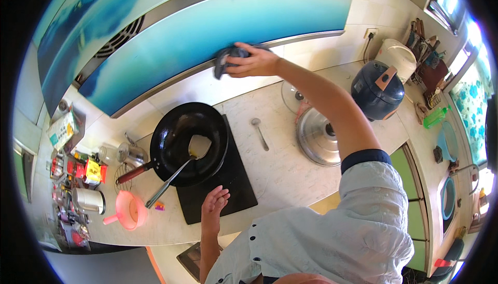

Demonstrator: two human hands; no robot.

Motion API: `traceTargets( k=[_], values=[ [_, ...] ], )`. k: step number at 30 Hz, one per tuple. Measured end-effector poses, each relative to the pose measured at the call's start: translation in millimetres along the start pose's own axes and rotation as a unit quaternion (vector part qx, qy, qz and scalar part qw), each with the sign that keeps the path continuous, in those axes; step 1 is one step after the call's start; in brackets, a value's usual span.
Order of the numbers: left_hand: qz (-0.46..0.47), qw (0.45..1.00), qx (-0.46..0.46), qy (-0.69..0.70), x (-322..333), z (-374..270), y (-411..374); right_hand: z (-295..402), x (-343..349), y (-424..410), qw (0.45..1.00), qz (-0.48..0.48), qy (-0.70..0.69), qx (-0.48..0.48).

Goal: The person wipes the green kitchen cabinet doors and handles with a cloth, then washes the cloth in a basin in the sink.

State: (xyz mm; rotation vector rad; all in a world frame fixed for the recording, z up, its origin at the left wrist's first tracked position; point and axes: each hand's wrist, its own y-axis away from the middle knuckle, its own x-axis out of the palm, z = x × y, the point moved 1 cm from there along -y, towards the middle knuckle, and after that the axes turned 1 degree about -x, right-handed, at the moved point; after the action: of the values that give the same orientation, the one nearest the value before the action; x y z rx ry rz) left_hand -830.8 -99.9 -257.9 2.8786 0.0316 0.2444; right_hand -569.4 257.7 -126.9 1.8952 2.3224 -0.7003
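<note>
My right hand [253, 61] grips a dark cloth [227, 61] against the lower metal edge of the blue glass range hood panel [218, 31]. Low over the front of the black cooktop [237, 182], my left hand [215, 202] is raised with nothing in it, its fingers slightly bent. Beyond that hand a black wok [167, 144] with a red-brown handle rests on the cooktop. A metal spatula [200, 146] lies in the wok, its handle reaching over the rim. On the counter to the right are a metal spoon [260, 134] and a domed steel lid [315, 140].
At the left stand a pink plastic ladle [132, 210], a white container [86, 200] and several jars and bottles. Farther right are a glass lid [288, 97] partly behind my arm, a dark blue rice cooker [377, 91], a cream appliance [396, 60] and a green bottle [435, 118].
</note>
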Motion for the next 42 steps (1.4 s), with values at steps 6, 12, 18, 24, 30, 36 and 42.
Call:
traceTargets(
  k=[6,12,18,24,30,36,42],
  values=[
    [0.021,1.000,-0.015,-0.007,37.4,-7.3,-18.6,-41.4,-40.3,160.6,0.989,0.134,0.036,0.050],
    [0.045,0.999,-0.005,-0.029,73.9,-12.8,-27.9,-56.2,-79.0,272.8,0.945,0.252,0.027,0.208],
    [0.033,0.999,-0.015,-0.036,69.9,-8.7,-21.1,-17.4,-69.3,272.5,0.776,0.098,-0.013,0.622],
    [-0.037,0.999,-0.018,0.008,61.8,-18.8,0.9,-6.2,-4.5,239.5,0.345,-0.486,-0.098,0.797],
    [-0.100,0.993,-0.038,0.039,45.9,3.8,36.9,-23.2,29.6,140.4,0.141,-0.577,-0.085,0.800],
    [-0.129,0.990,-0.026,0.048,50.3,5.6,55.0,32.4,54.0,16.5,-0.002,-0.603,-0.304,0.737],
    [-0.126,0.992,0.018,0.001,66.3,-5.3,71.4,85.7,-9.0,-90.3,-0.199,-0.442,-0.627,0.611]
  ],
)
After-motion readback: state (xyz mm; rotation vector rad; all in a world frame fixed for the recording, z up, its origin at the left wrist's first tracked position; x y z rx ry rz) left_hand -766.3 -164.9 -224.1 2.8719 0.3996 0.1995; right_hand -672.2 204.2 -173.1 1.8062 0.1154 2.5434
